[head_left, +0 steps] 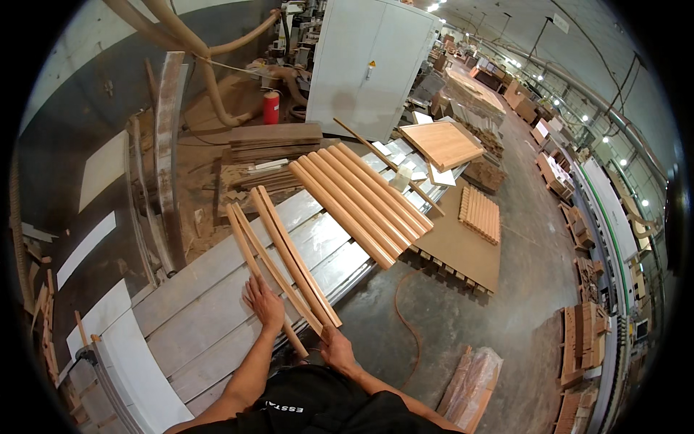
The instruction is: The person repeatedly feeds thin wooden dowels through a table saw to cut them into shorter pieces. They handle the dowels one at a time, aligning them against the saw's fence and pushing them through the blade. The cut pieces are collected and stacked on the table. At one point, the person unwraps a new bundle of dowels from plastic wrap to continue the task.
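Right now the person stands at a long grey tabletop (210, 304) with both hands on loose wooden strips. The left hand (264, 302) lies flat, fingers spread, on top of a thin wooden strip (254, 253) that runs away toward eleven o'clock. The right hand (336, 350) is at the tabletop's near edge, curled around the near end of a wider moulded strip (295, 254); from where I look the fingers are mostly hidden, so the grip seems closed but I can't be certain how tight. The two strips lie side by side, nearly touching, both slanting from about five o'clock up to eleven.

Farther along the tabletop, at about one o'clock from the hands, a row of rounded wooden rails (361, 202) lies packed together, and past them a flat wooden panel (441, 145). At two o'clock a brown board (470, 246) sits low on the floor with a small stack of slats (480, 213) on it. A red fire extinguisher (270, 108) stands at twelve, beside a white cabinet (369, 65).
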Demonstrator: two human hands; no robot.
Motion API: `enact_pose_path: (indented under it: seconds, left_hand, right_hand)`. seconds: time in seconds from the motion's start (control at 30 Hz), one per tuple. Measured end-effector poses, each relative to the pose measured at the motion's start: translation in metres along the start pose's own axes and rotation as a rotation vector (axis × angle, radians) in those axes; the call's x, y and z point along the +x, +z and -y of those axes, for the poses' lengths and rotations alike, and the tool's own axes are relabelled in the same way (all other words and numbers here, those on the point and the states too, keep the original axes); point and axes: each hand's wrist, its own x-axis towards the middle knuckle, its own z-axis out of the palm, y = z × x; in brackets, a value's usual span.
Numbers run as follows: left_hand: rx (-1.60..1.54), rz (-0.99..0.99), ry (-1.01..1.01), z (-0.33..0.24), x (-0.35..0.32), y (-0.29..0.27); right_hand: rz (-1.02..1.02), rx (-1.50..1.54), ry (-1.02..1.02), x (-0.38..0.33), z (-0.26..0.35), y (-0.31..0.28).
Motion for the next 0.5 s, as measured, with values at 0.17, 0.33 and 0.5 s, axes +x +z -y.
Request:
enact_pose_path:
  seconds: [0.17, 0.33, 0.5]
  left_hand:
    - [-0.154, -0.074, -0.105, 0.020, -0.002, 0.018]
    - [-0.186, -0.130, -0.040, 0.018, 0.003, 0.025]
    - [-0.177, -0.001, -0.033, 0.005, -0.001, 0.019]
  right_hand:
    - [0.234, -0.115, 0.032, 0.008, 0.038, -0.010]
    - [0.220, -0.192, -0.198, 0.005, 0.034, -0.007]
    - [0.213, -0.049, 0.015, -0.007, 0.020, -0.009]
